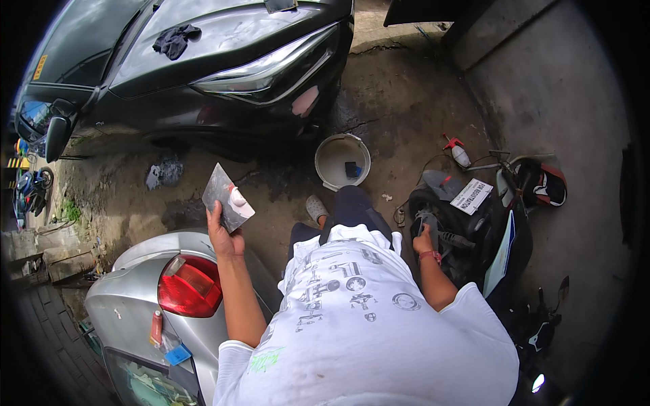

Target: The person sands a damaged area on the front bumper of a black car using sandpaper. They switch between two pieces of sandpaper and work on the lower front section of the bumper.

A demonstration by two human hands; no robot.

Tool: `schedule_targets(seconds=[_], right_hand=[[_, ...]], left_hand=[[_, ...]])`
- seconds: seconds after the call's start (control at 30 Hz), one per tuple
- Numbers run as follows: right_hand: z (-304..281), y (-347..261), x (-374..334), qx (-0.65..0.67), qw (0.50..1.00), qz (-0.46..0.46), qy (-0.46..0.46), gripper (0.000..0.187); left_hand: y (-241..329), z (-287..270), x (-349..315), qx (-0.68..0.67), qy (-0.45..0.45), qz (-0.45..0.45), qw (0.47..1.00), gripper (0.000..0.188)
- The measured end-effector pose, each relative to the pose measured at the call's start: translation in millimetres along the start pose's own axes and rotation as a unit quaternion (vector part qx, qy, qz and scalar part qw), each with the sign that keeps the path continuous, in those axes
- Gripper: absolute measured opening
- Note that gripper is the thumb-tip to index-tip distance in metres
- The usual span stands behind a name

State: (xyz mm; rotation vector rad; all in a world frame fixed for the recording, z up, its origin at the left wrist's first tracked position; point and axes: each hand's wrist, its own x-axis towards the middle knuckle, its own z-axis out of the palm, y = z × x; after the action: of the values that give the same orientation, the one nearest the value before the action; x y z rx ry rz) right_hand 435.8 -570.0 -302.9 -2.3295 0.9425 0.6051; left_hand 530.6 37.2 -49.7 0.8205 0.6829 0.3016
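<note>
My left hand (223,237) grips the lower edge of a flat grey metal plate (218,193), fingers closed round it. A smooth lump of pale pink putty (237,199) lies on the plate's face, with a small red streak beside it. My right hand (424,242) hangs low at my right side, next to a dark motorcycle. Its fingers are closed round a small dark thing that I cannot make out. Ahead stands a black car (162,101); a pale pink patch (305,101) shows on its bumper below the headlight.
A white bucket (319,162) with a dark blue block in it stands ahead of my feet. The motorcycle (433,203) and a spray bottle (460,156) are at right. A silver car (122,291) is close on my left, a blue pad (178,354) on it. A dark cloth (175,42) lies on the black hood.
</note>
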Motion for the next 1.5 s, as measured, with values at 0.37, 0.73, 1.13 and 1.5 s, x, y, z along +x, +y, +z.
schedule_targets(seconds=[0.37,0.73,1.13,1.5], right_hand=[[21.6,-103.5,-0.5,-0.016,0.986,-0.166,-0.013,0.073],[1.4,-125.5,-28.9,0.011,0.987,-0.154,0.046,0.067],[-53.4,-272.9,-24.4,0.141,0.932,-0.284,0.177,0.043],[-97.4,-491.1,-163.7,0.378,0.746,-0.301,-0.458,0.054]], left_hand=[[-11.2,24.7,40.4,-0.031,-0.051,-0.048,0.997,0.052],[-19.8,20.3,59.7,-0.007,-0.088,-0.093,0.992,0.048],[-20.5,3.7,51.0,-0.108,-0.146,-0.126,0.975,0.05],[-10.6,38.0,41.0,-0.016,-0.382,-0.196,0.903,0.051]])
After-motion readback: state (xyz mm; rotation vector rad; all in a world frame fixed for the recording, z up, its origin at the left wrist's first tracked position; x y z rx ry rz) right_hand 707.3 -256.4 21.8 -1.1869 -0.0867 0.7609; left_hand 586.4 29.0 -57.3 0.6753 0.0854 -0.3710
